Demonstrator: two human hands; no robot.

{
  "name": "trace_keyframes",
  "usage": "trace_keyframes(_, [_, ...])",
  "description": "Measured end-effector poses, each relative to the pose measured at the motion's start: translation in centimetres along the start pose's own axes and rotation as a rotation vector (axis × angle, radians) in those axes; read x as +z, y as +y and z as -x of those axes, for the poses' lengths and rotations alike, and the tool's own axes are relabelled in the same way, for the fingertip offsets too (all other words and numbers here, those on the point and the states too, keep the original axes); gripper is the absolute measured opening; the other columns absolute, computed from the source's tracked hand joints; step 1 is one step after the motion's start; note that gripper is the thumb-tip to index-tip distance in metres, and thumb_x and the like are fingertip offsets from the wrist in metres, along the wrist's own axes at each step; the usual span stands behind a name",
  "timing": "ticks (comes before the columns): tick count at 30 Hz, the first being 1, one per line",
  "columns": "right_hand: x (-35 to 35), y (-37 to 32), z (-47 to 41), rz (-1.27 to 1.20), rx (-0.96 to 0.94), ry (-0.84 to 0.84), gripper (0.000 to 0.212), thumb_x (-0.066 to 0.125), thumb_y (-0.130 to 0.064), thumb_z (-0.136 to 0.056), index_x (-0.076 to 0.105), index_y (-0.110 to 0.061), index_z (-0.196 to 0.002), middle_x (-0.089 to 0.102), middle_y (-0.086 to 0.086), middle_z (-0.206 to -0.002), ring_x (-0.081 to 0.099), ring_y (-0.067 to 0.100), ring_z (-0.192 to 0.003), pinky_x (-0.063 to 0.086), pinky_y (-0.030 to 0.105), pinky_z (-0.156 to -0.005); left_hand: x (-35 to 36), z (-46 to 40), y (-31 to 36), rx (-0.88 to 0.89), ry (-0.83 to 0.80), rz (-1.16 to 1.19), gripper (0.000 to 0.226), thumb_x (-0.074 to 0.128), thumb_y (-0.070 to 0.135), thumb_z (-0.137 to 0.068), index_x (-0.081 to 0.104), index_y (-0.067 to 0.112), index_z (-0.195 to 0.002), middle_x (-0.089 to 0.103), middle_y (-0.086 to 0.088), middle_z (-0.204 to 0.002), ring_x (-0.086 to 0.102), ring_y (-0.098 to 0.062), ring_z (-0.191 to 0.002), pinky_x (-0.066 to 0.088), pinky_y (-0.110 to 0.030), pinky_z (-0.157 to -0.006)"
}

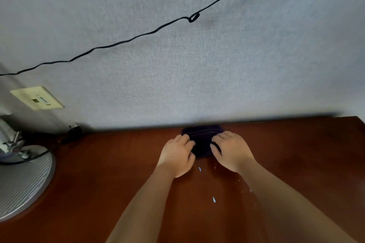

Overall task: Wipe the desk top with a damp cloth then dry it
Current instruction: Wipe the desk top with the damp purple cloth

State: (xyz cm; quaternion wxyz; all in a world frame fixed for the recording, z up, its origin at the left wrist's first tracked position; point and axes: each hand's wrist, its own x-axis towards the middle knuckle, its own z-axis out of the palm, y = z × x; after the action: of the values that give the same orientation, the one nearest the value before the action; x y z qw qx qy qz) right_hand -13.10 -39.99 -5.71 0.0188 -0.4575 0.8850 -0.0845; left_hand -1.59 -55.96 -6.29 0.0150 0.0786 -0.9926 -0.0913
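While the dark cloth lies bunched at the far edge of the desk top, against the wall, your left hand and right hand each grasp one side. Water droplets glisten nearer you.

Left hand and right hand gripping bunched dark cloth, wooden desk top; water droplets nearer

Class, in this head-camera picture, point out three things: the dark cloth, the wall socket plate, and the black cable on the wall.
dark cloth (202, 136), head view, on its bunched middle between the hands.
wall socket plate (37, 97), head view, on its cream face.
black cable (194, 17), head view, on its small loop.
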Motion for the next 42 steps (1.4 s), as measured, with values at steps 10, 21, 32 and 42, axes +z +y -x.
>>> trace_keyframes(10, [3.2, 0.2, -2.6, -0.076, 0.186, -0.102, 0.057, 0.033, -0.027, -0.099, 0.018, -0.012, -0.152, 0.013, 0.001, -0.160, 0.005, 0.015, -0.148, 0.000, 0.031, -0.119, 2.2, -4.2, 0.4, -0.226, -0.175, -0.067, 0.053, 0.018, 0.031, -0.105, 0.008, 0.018, -0.155, 0.003, 0.004, -0.163, -0.006, -0.012, -0.149, -0.007, -0.045, -0.120])
trace_keyframes(21, [3.6, 0.6, -3.0, 0.012, 0.128, -0.233, 0.057, 0.016, -0.032, -0.103, -0.006, -0.015, -0.153, -0.013, 0.000, -0.160, -0.016, 0.012, -0.146, -0.008, 0.031, -0.119, 3.2, -4.3, 0.6, -0.205, -0.184, -0.088, 0.055, 0.011, 0.033, -0.105, -0.003, 0.014, -0.154, -0.013, -0.002, -0.162, -0.018, -0.014, -0.147, -0.009, -0.039, -0.120])
trace_keyframes(32, [2.5, -1.6, 3.7, -0.094, 0.085, -0.331, 0.054, 0.018, -0.029, -0.104, 0.003, -0.018, -0.155, -0.008, -0.002, -0.161, -0.009, 0.011, -0.147, -0.003, 0.032, -0.120, 3.4, 3.8, 4.9, -0.270, -0.252, -0.116, 0.055, 0.008, 0.035, -0.104, -0.008, 0.017, -0.154, -0.015, 0.002, -0.161, -0.019, -0.012, -0.146, -0.008, -0.048, -0.119])
trace_keyframes(42, [3.0, -3.9, 14.6, 0.033, 0.040, -0.285, 0.062, -0.007, -0.042, -0.096, -0.007, -0.016, -0.153, -0.013, -0.001, -0.161, -0.014, 0.012, -0.147, -0.012, 0.033, -0.117, 4.3, 12.3, 11.2, -0.336, -0.263, -0.094, 0.055, 0.005, 0.038, -0.104, -0.015, 0.017, -0.152, -0.021, 0.001, -0.160, -0.024, -0.014, -0.145, -0.011, -0.049, -0.117])
